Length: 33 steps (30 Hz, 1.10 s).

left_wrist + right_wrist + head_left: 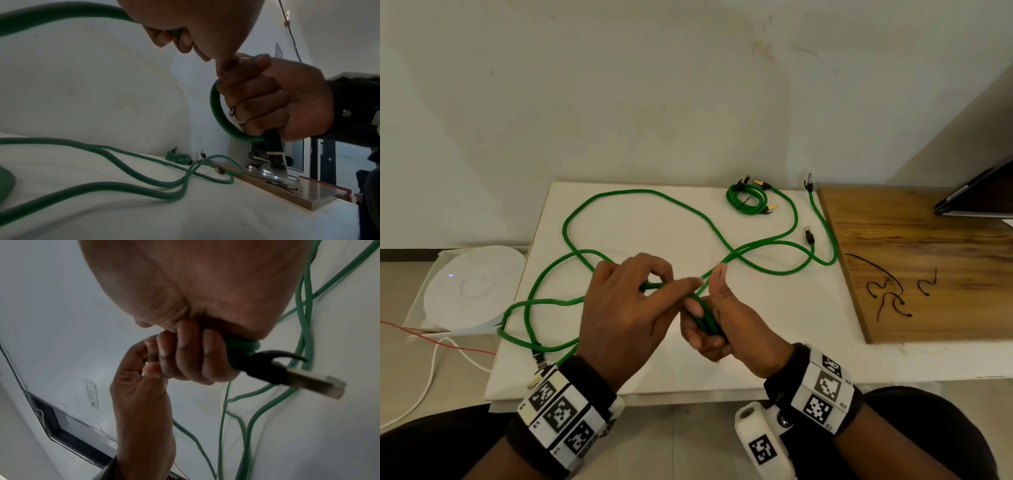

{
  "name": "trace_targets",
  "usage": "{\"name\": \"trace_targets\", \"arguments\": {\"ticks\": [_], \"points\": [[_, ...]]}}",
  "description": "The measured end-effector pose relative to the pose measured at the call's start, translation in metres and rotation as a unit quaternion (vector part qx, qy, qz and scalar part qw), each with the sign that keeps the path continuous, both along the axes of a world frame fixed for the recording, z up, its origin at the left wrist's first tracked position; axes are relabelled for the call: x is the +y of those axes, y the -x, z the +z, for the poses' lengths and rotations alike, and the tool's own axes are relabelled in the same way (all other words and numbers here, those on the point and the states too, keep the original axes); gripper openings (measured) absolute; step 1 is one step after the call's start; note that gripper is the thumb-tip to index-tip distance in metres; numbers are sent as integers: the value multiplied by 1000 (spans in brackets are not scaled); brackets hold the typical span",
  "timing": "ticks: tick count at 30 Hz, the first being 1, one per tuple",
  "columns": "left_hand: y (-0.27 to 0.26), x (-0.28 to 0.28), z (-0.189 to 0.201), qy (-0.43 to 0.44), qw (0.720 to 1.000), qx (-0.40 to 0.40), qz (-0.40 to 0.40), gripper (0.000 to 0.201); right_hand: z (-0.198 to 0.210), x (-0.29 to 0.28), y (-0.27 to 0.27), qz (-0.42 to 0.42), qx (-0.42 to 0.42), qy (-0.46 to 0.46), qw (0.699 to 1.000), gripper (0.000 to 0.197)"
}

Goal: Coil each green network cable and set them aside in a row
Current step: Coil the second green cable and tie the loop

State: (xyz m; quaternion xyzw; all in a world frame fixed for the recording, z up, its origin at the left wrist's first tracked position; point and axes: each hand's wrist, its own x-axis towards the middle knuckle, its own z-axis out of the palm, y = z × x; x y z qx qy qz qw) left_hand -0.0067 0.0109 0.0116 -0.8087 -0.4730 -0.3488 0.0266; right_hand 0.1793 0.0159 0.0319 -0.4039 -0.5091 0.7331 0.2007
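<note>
Right hand (717, 329): fingers curled tight around a small loop of the loose green cable (619, 202), thumb raised; its black-booted plug (292, 378) juts below the fist (metal tip, clear clip). Left hand (625, 308): thumb and curled fingers pinch the same cable just beside the right. The braided, matte cable sprawls in wide loops across the white pad (654, 370) at frame centre. One coiled cable (746, 200) lies upper right.
</note>
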Motion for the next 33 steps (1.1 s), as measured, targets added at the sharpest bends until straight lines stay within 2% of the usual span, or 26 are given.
{"name": "trace_targets", "arguments": {"ticks": [3,8,14,17,25,30,31,33], "points": [[-1,4,-2,37,999,-22,-8,29,-4,0,1,-29,42,29,998,90],[-5,8,-3,127,991,-41,11,36,-1,-2,2,-87,125,60,987,83],[7,14,-15,219,973,-54,44,28,11,2,-5,-152,229,67,959,73],[2,11,-14,245,969,-33,26,28,18,4,-8,-182,262,71,945,69],[-22,0,-10,291,956,-7,-44,40,21,9,-18,-261,363,145,883,69],[-23,-7,-14,367,925,52,-77,62,15,14,-26,-290,429,182,836,66],[-24,-8,-16,370,923,56,-86,61,12,16,-28,-295,449,185,823,66],[-28,-11,-19,352,930,51,-97,40,7,20,-29,-317,466,184,805,63]]}}
